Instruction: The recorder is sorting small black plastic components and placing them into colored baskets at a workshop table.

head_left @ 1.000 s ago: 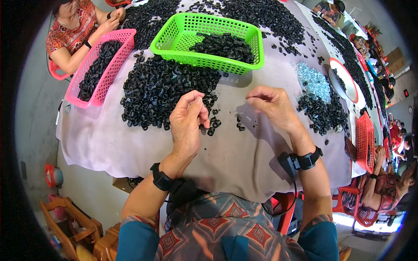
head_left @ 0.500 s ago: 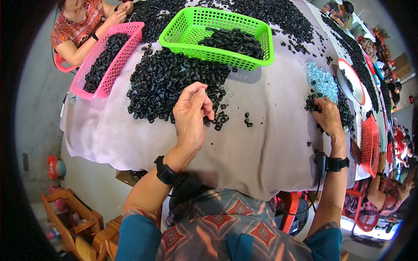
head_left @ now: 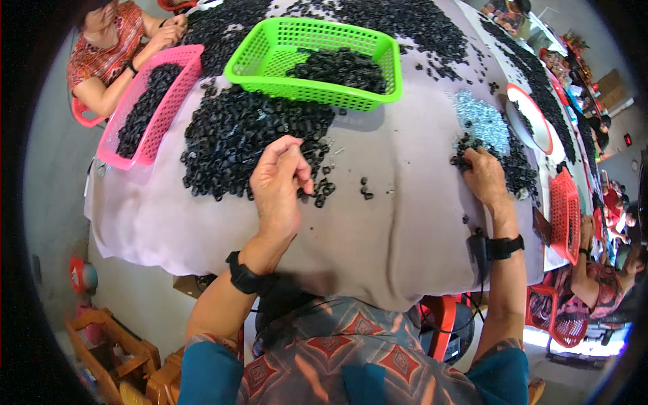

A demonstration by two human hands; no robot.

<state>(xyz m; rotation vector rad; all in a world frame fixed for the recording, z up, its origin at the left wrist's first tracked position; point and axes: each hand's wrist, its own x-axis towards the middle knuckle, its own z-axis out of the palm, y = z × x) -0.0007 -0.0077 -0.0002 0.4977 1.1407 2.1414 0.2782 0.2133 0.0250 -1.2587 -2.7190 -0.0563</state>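
My left hand (head_left: 278,185) hovers over the near right edge of a large heap of small black plastic pieces (head_left: 233,142). Its fingers are curled in and pinched together; whatever they hold, if anything, is hidden. At the right, my right hand (head_left: 484,177) reaches down into a smaller heap of black pieces (head_left: 518,165), its fingers drawn together at the heap's left edge. What lies between those fingertips cannot be made out. Just beyond this hand is a pile of small, shiny, pale blue springs (head_left: 482,121). A few loose black pieces (head_left: 365,189) lie between my hands.
A green basket (head_left: 307,86) partly filled with black pieces stands beyond the large heap. Left of it is a pink basket (head_left: 177,101), near a seated person (head_left: 111,61). A white bowl with a red rim (head_left: 533,125) and a red basket (head_left: 565,216) stand at the right.
The whole view has shifted, so the table and baskets appear farther left. Both hands keep nearly the same pose, the left pinched in the air and the right at the small heap.
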